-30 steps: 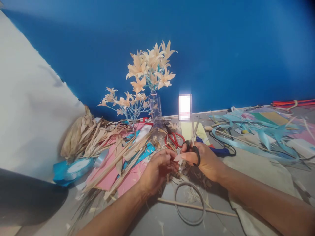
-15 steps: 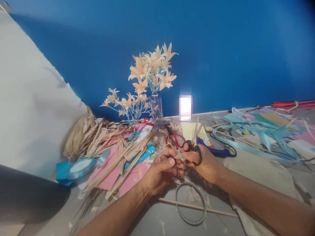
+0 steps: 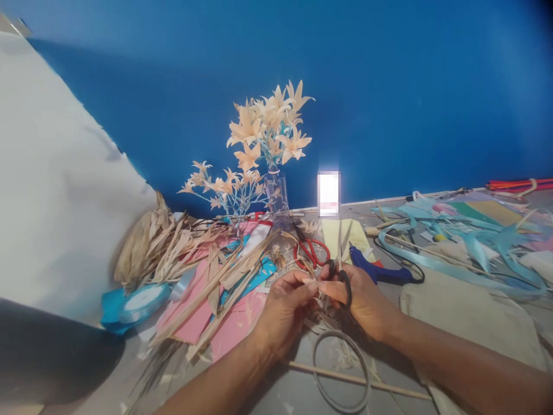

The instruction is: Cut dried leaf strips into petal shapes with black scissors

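Between the fingertips of my left hand [image 3: 283, 311] is a small pale piece of dried husk [image 3: 310, 282], pinched and partly hidden by the fingers. My right hand [image 3: 367, 302] has black-handled scissors [image 3: 345, 288] hooked on its fingers, their blades pointing up and away from me. The right fingertips also touch the pale piece. Beyond the hands lie red-handled pliers or cutters [image 3: 311, 253] and a blue glue gun [image 3: 380, 268]. Closer to me, a grey tape ring [image 3: 317, 369] rests over a thin wooden stick [image 3: 389, 389].
Pale artificial flowers [image 3: 270, 124] stand in a clear bottle [image 3: 277, 202] by the blue wall, with a smaller bunch [image 3: 233, 184] beside it. Dried husks [image 3: 138, 248], a blue ribbon roll [image 3: 144, 302] and pink sheets [image 3: 190, 317] lie left. Light-blue ribbons [image 3: 475, 248] and a beige cloth [image 3: 470, 323] lie right.
My fingertips have drawn together around the pale husk piece, which now shows less. The scissor blades appear closer together. The whole view has shifted slightly.
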